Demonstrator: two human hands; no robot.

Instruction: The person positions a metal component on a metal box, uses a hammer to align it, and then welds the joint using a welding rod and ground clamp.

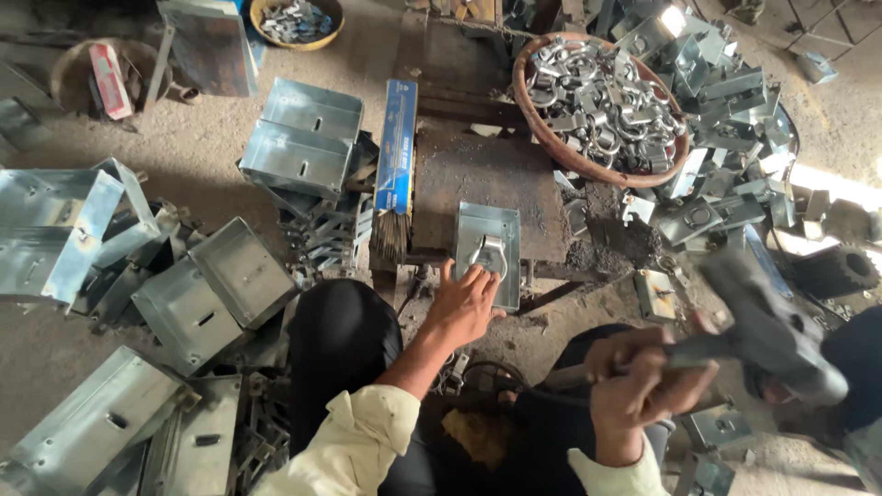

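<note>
hands 2 (464, 303) | basins 3 (528, 87) | blue box 1 (396, 147)

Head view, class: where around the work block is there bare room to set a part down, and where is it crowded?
Bare patches: the rusty block top between the blue box and round basket, and dusty floor behind the left trays. Crowded: plates heaped right of the basket, trays piled left. The left hand steadies the plate; the right hand grips a tool.

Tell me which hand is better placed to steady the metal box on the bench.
Left. The left hand already rests on the metal box, while the right hand grips a tool off to the side.
</note>
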